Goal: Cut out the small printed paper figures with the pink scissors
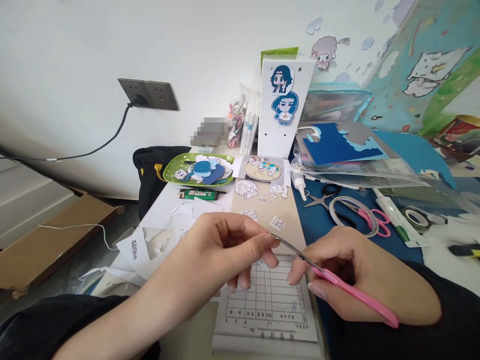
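Note:
Pink-handled scissors (356,295) are in my right hand (348,265), its fingers closed round the handles. Their blades point up and left, toward the fingertips of my left hand (232,245). That hand pinches thumb against forefinger right at the blade tips; whatever is between them is too small or hidden to make out. Below both hands lies a printed form pad (262,335) with a ruled table. Just beyond, paper cutouts with line drawings (278,223) rest on a beige board (296,227).
Paper scraps (140,245) lie at the left, near a green lighter (198,194). A green tray (168,172) holds cutouts. On the right are black-handled scissors (318,200), a tape roll (350,200), a glue tube (393,215) and blue sheets (333,145). A white stand (275,140) rises behind.

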`<action>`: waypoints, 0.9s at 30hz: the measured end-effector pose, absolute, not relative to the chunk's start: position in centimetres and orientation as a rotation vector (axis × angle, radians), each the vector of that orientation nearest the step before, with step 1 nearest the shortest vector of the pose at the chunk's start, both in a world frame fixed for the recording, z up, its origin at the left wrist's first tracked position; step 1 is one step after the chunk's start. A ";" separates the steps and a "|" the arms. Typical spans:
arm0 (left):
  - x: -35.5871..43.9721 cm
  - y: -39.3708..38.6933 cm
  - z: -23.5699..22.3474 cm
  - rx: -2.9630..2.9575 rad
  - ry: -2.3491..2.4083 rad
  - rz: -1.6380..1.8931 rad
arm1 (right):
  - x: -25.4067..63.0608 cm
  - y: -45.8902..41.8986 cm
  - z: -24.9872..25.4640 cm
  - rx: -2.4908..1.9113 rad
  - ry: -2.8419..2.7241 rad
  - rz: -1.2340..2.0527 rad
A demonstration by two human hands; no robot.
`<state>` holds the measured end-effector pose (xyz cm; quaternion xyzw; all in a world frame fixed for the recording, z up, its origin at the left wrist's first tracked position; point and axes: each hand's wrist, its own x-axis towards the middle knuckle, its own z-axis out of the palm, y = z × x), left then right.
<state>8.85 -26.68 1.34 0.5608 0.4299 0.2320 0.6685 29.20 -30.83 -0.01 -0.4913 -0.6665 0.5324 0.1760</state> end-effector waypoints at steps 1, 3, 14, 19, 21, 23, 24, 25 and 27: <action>8.8 -26.7 1.3 1.265 0.967 0.523 | 29.2 -30.9 0.0 -1.395 -1.889 1.501; 8.8 -26.7 1.3 1.267 0.963 0.524 | 29.2 -30.9 -0.1 -1.403 -1.891 1.493; 8.7 -26.8 1.3 1.266 0.963 0.507 | 29.2 -30.7 0.0 -1.421 -1.961 1.490; 8.7 -26.8 1.4 1.255 0.952 0.514 | 29.2 -30.6 0.0 -1.413 -1.981 1.475; 8.6 -26.8 1.3 1.259 0.943 0.520 | 29.2 -30.6 0.0 -1.405 -1.977 1.478; 8.6 -26.7 1.2 1.260 0.945 0.520 | 29.1 -30.7 0.0 -1.410 -1.971 1.473; 8.6 -26.7 1.2 1.260 0.947 0.520 | 29.1 -30.7 0.0 -1.415 -1.965 1.464; 8.6 -26.7 1.2 1.261 0.949 0.520 | 29.1 -30.8 0.0 -1.422 -1.957 1.449; 8.7 -26.7 1.2 1.270 0.947 0.514 | 29.1 -30.9 -0.1 -1.437 -1.940 1.422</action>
